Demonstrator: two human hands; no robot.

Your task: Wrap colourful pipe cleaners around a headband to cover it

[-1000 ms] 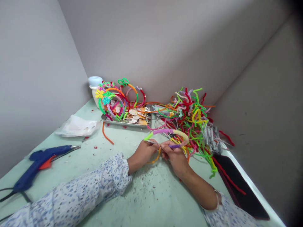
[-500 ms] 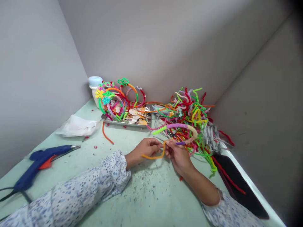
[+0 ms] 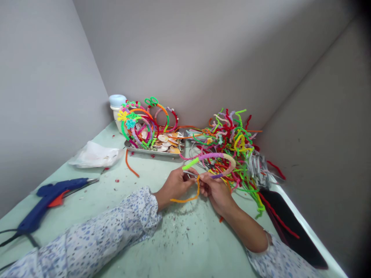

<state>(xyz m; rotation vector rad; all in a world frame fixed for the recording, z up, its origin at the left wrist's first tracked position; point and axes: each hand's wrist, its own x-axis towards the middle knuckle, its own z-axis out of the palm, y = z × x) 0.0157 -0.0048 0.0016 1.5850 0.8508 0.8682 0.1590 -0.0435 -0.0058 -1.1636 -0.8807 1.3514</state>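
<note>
Between my hands is a headband (image 3: 213,155), wrapped in green, lilac, cream and dark purple pipe cleaner, its curve facing away from me. My left hand (image 3: 178,183) pinches the bare grey end of the band. My right hand (image 3: 216,189) is closed on the band beside the dark purple part. An orange pipe cleaner (image 3: 185,200) runs from the band at my right fingertips, hanging down and bending left below my left hand. My fingers partly hide where it meets the band.
Behind my hands a metal tray (image 3: 153,153) holds shell-like pieces and finished headbands (image 3: 143,119). At right lies a tangle of pipe cleaners (image 3: 232,135) beside grey bands (image 3: 259,166) and a dark phone-like slab (image 3: 298,231). A blue glue gun (image 3: 43,204) and plastic bag (image 3: 95,154) are left.
My left fingers have moved from near the orange pipe cleaner onto the grey band end. The headband has shifted slightly left, and the orange tail now hangs lower.
</note>
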